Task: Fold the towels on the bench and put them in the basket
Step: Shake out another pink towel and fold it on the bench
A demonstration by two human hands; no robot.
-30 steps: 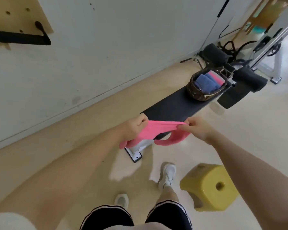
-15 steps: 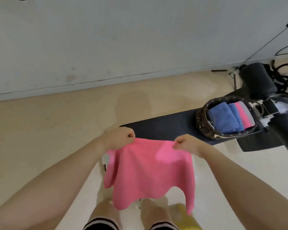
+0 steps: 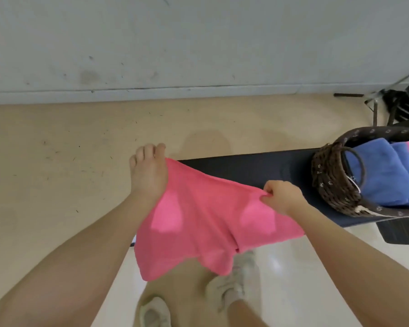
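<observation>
Two blue towels [image 3: 383, 175] fill the wicker basket [image 3: 328, 182].

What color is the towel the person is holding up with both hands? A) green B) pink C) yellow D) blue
B: the towel stretched between the left hand and the right hand over the bench is pink; the blue towels already sit in the basket.
</observation>
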